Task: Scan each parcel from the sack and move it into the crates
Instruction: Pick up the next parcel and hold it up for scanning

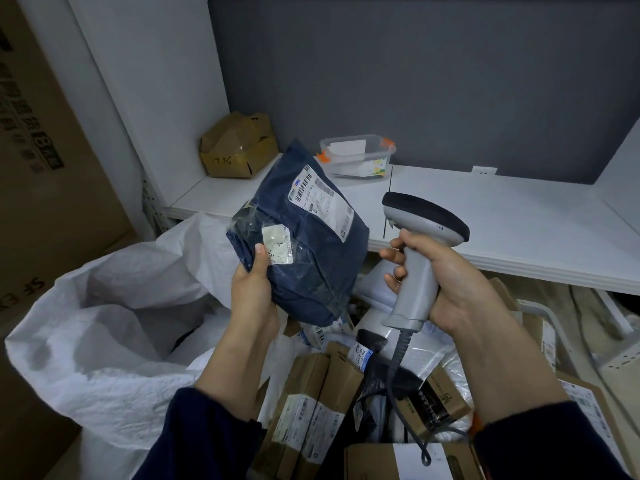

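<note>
My left hand grips a dark blue plastic parcel by its lower left edge and holds it up, tilted. A white shipping label with barcodes faces upward on it. My right hand is closed around the handle of a grey barcode scanner. The scanner's dark head points left toward the parcel, a short gap away. Its coiled cable hangs down. A big white woven sack lies open at the lower left.
Below my hands lies a heap of cardboard boxes and bagged parcels. A white shelf runs behind, carrying a crumpled cardboard box and a clear plastic tub. Large brown cartons stand at the left.
</note>
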